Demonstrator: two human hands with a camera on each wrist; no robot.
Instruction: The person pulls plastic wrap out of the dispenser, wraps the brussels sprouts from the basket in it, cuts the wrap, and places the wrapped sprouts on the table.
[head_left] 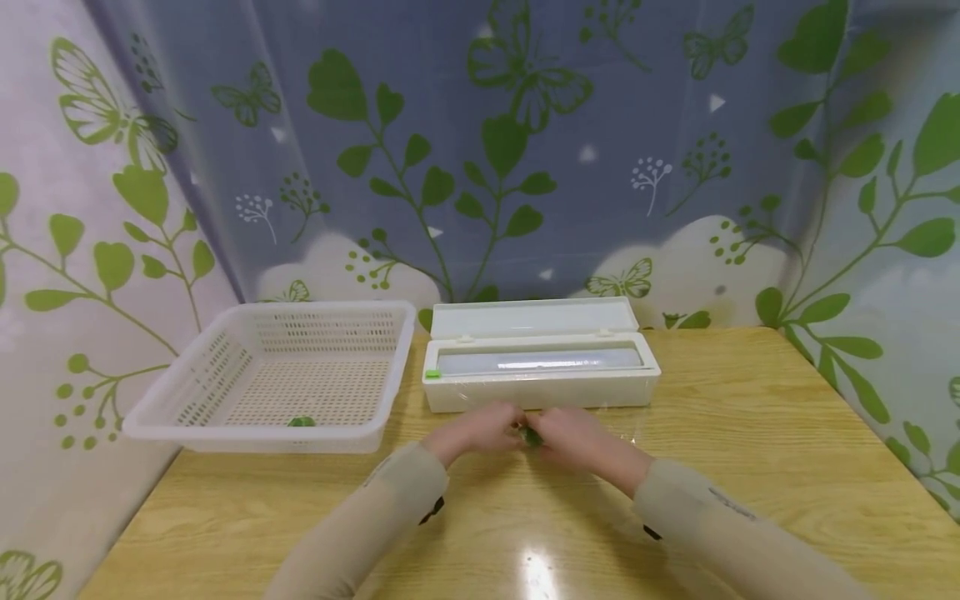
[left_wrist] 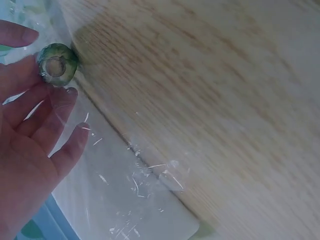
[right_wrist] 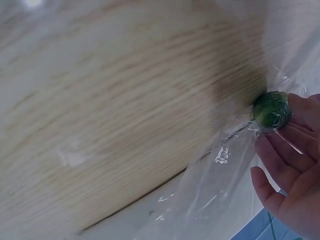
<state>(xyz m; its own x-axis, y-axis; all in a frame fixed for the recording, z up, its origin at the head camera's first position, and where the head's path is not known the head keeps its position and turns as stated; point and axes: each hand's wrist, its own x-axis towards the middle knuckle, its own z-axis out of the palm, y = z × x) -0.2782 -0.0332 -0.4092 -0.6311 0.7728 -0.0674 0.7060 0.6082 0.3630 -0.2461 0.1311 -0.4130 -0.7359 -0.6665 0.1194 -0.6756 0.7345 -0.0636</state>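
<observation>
Across the worktop (head_left: 750, 392), as the head camera recorded it, a long white dispenser box (head_left: 540, 393) stood with its lid (head_left: 534, 318) raised, a small bright green piece (head_left: 432, 374) sitting at the left end of its frame. Clear film (head_left: 628, 427) lay over the box's front side. Just in front of the box, a small green vegetable (head_left: 532, 436) was located between the person's left grip (head_left: 491, 427) and right grip (head_left: 573, 437), both sleeves (head_left: 375, 508) being beige. To the left stood a white perforated basket (head_left: 262, 433) with one green item (head_left: 302, 422) near its front wall; a curtain (head_left: 622, 183) printed with leaves and butterflies formed the backdrop. On the left wrist view, the left grip was found loose rather than clenched: its fingers (left_wrist: 30, 102) were extended and lightly bent, one fingertip against the vegetable, while the thumb (left_wrist: 20, 34) appeared clear of it. The vegetable's round end, pale at the centre, faced the camera, and creased film ran beside it over the white box. On the right wrist view, the fingers of the right grip touched the vegetable's side, with film gathered around it; the thumb was largely hidden, so whether that grip was grasping the vegetable could not be told.
</observation>
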